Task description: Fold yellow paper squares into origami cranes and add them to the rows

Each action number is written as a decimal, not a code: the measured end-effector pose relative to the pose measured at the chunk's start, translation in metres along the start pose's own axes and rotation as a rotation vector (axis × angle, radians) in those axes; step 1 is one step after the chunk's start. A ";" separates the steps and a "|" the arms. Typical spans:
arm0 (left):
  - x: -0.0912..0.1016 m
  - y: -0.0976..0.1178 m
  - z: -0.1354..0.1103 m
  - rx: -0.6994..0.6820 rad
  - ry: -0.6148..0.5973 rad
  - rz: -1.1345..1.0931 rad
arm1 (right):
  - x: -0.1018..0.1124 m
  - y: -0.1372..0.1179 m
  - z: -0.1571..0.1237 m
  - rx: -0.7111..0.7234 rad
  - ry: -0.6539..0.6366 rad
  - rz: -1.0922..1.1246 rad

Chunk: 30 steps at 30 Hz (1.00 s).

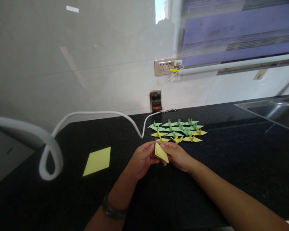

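Both hands hold one folded piece of yellow origami paper point(162, 153) above the dark counter. My left hand point(143, 159) pinches its left edge between thumb and fingers. On the other side, my right hand point(177, 156) grips the upper right edge, its thumb lying along the paper. The piece is a small layered diamond, tilted, with a fold line near its left side. Just beyond the hands stand rows of paper cranes, green ones point(179, 123) at the back and yellow ones point(192, 138) nearer. A flat yellow paper sheet point(98, 161) lies to the left.
A thick white cable point(96, 113) loops over the counter point(62, 199) at the left. A phone-like, blurred object point(155, 101) leans on the wall below a socket panel point(163, 67) with a plugged-in charger. A metal sink point(279, 112) sits at the far right.
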<state>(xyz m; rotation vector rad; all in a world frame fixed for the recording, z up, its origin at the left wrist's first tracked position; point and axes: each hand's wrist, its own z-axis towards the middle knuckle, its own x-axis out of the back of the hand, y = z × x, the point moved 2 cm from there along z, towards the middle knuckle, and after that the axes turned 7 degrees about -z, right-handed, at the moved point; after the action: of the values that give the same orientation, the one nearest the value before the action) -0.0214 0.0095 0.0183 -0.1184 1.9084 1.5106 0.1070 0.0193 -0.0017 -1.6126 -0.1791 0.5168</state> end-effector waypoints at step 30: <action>0.006 -0.004 0.003 -0.073 0.205 0.232 | 0.005 -0.002 0.001 0.096 0.023 -0.433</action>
<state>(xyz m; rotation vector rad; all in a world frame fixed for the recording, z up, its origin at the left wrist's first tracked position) -0.0229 0.0129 0.0112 -0.0894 2.0861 1.7826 0.1117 0.0224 -0.0012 -1.4317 -0.4666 0.1696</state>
